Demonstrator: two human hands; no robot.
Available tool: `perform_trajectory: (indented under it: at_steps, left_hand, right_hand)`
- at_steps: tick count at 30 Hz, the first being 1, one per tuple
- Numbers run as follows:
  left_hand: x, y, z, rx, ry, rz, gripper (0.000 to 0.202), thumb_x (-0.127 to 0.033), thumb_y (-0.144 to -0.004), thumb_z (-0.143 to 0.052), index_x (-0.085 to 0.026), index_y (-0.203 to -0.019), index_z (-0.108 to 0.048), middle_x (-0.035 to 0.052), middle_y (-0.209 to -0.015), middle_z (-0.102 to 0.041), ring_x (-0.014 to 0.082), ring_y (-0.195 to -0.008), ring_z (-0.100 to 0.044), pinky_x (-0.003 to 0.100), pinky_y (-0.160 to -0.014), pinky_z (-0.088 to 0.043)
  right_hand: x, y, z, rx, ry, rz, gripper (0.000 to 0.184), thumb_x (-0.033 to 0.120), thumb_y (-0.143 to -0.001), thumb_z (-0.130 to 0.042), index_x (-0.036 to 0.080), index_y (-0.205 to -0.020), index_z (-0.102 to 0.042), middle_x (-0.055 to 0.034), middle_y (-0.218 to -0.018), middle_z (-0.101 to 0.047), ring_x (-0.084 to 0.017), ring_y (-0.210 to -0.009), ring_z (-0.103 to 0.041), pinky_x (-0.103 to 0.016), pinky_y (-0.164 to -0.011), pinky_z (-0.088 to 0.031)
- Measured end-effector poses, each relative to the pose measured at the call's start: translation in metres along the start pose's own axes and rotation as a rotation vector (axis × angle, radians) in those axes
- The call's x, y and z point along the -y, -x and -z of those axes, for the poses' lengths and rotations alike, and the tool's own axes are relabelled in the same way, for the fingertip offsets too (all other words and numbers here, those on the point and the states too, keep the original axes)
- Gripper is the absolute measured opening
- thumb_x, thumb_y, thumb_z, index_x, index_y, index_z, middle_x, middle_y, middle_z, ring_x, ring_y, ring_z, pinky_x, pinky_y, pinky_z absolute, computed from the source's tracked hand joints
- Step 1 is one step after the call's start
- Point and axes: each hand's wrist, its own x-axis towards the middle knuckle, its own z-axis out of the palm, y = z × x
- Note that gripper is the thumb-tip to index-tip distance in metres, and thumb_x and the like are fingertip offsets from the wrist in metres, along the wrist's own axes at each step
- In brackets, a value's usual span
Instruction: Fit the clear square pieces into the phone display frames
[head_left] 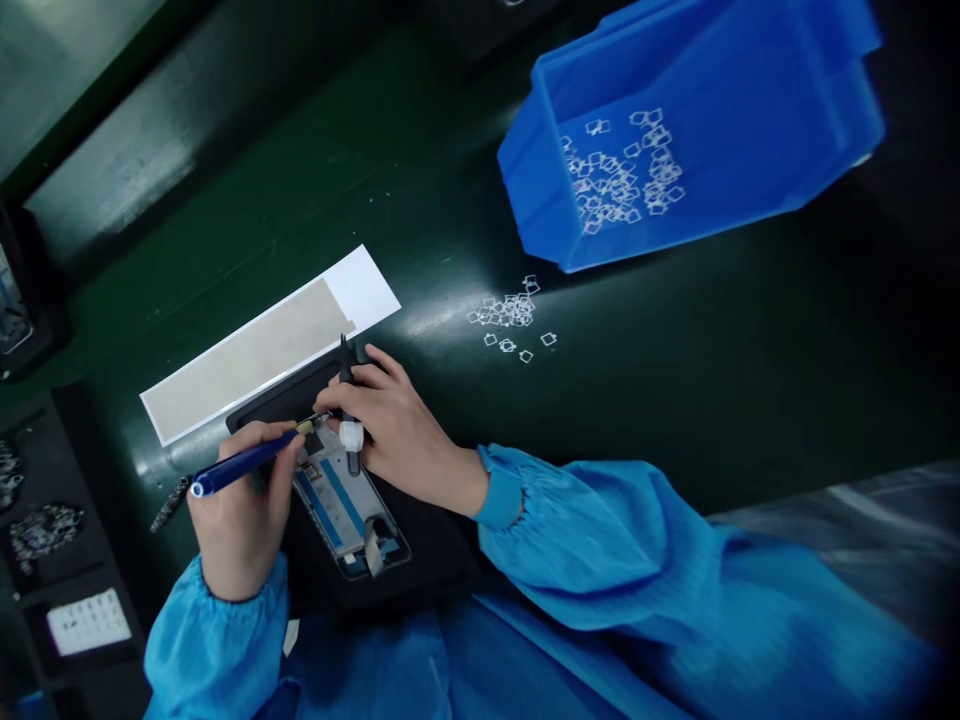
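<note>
My left hand (244,500) is closed on a blue pen-like tool (244,465), whose pale tip points at the upper end of an opened phone housing (349,510). My right hand (405,425) holds what look like black tweezers (344,362) with a white wrap; their slim end points away from me. The right fingertips meet near the pen tool's tip, over the housing's top edge, and hide the contact there. Blue strips and a loose flex cable show inside the housing, which lies tilted on a black tray (442,550).
A white sheet with a beige panel (255,350) lies beyond the tray. Small white frames (514,310) are scattered on the green table (637,370), with more inside a blue bin (720,130). At left stands a black compartment tray (82,430) with small parts and a label (88,622).
</note>
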Motion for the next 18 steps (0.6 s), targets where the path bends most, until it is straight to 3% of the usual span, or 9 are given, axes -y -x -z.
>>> perform_trajectory:
  at_steps: [4, 11, 13, 18]
  left_hand:
    - [0.003, 0.003, 0.000, 0.001, 0.006, 0.010, 0.019, -0.025, -0.088, -0.069, -0.018, -0.102, -0.058, 0.0014, -0.091, -0.074, 0.0160, -0.081, -0.072, 0.024, -0.069, -0.054]
    - [0.006, 0.009, -0.005, -0.033, 0.117, -0.123, 0.024, -0.014, -0.081, -0.075, -0.016, -0.098, -0.058, 0.0040, -0.093, -0.073, 0.0162, -0.086, -0.073, 0.022, -0.075, -0.056]
    - [0.008, 0.011, -0.008, -0.053, 0.168, -0.073, 0.027, -0.012, -0.079, -0.076, -0.016, -0.098, -0.058, 0.0040, -0.094, -0.073, 0.0169, -0.086, -0.073, 0.024, -0.076, -0.057]
    - [0.013, 0.017, -0.011, -0.133, 0.392, 0.216, 0.027, -0.012, -0.080, -0.074, -0.017, -0.100, -0.057, 0.0039, -0.092, -0.071, 0.0233, -0.089, -0.073, 0.037, -0.077, -0.061]
  right_hand:
    - [0.000, 0.000, 0.000, -0.005, -0.015, 0.004, 0.030, 0.000, -0.085, -0.048, 0.020, -0.105, -0.059, -0.0029, -0.096, -0.067, -0.022, -0.104, -0.056, -0.053, -0.118, -0.025]
    - [-0.001, 0.000, 0.000, 0.012, 0.000, -0.003, 0.033, -0.001, -0.083, -0.044, 0.022, -0.102, -0.058, -0.0024, -0.090, -0.064, -0.022, -0.104, -0.055, -0.052, -0.118, -0.024]
    - [-0.001, 0.000, 0.000, -0.002, -0.012, 0.006, 0.034, -0.002, -0.082, -0.044, 0.021, -0.102, -0.057, -0.0029, -0.090, -0.064, -0.022, -0.104, -0.056, -0.052, -0.118, -0.024]
    - [-0.001, 0.000, -0.001, -0.043, -0.046, 0.031, 0.033, -0.004, -0.082, -0.044, 0.019, -0.102, -0.058, -0.0032, -0.090, -0.066, -0.022, -0.102, -0.056, -0.051, -0.118, -0.024]
